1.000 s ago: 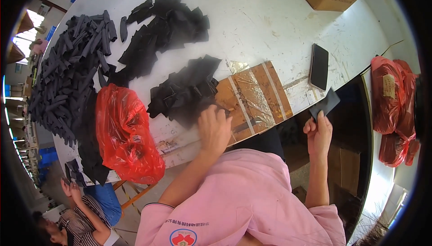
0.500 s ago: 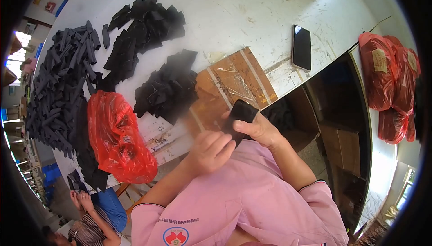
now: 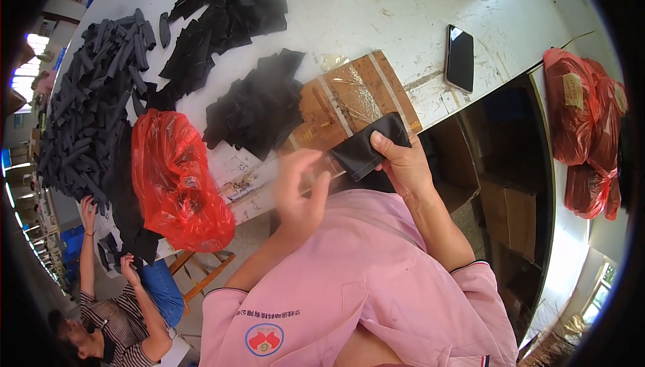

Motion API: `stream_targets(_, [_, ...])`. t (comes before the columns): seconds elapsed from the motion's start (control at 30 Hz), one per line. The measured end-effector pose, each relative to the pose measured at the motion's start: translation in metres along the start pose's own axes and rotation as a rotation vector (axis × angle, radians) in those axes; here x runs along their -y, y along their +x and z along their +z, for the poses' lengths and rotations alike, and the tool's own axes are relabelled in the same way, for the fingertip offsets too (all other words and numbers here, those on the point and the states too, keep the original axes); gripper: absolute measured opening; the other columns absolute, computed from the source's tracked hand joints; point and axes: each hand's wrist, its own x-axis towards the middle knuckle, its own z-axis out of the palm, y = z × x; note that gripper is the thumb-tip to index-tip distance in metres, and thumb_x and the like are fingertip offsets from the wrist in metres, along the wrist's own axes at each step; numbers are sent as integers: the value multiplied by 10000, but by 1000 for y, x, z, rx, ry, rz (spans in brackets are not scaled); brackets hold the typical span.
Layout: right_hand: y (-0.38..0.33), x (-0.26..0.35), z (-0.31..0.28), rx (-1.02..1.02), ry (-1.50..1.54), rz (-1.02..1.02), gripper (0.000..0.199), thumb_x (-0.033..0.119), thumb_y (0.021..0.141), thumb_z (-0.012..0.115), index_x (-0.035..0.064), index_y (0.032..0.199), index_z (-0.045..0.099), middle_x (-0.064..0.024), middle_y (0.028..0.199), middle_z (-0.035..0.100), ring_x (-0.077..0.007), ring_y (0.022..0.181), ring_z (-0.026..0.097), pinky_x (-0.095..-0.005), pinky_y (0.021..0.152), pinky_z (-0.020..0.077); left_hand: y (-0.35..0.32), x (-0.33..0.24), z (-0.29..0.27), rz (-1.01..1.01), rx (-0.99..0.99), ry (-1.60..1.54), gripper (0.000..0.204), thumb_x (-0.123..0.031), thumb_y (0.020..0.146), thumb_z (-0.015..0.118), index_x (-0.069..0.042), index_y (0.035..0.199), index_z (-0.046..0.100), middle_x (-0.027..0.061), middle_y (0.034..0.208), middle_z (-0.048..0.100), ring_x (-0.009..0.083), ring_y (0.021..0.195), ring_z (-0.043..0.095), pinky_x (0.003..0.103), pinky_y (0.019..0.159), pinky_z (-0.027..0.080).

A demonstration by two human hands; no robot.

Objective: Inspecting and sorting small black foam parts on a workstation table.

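A flat black rectangular fabric piece (image 3: 366, 149), with a stitched-looking edge, is pinched at its right end between the thumb and fingers of my right hand (image 3: 408, 164). Just left of its other end is my left hand (image 3: 299, 189), smeared by motion, its thumb and fingers apart and nothing visible in it. Beneath the piece lies a brown cardboard sheet (image 3: 344, 98) with strips of tape. To its left spreads a heap of similar black pieces (image 3: 252, 108).
Further left are another black pile (image 3: 235, 14), a large heap of dark grey rolled pieces (image 3: 94, 112) and a red plastic bag (image 3: 176, 186). A phone (image 3: 459, 58) lies right of the cardboard. Red bags (image 3: 571, 112) sit far right. A co-worker (image 3: 127, 320) reaches toward the grey heap.
The black piece is now stretched out flat in my right hand, where before both hands were close around it. My left hand has moved off it leftward. The co-worker's arm has reached up.
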Motion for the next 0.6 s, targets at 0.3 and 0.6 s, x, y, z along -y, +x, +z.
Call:
stream_targets(0.3, [-3, -2, 2, 26, 242, 16, 262, 148, 752, 659, 19, 940, 531, -57, 825, 581, -153, 690, 584, -288, 609, 507, 7, -5, -2, -989, 165, -1201, 230, -160, 827, 485, 12, 981, 497, 106, 882, 570, 149, 768, 537, 257, 667, 420])
stream_targets(0.6, [-4, -10, 3, 120, 115, -131, 219, 153, 742, 672, 23, 879, 560, -41, 795, 587, -124, 689, 564, -268, 616, 482, 10, 0, 6, -1087, 122, -1108, 88, -105, 807, 531, -18, 809, 540, 69, 716, 586, 122, 616, 543, 239, 573, 423])
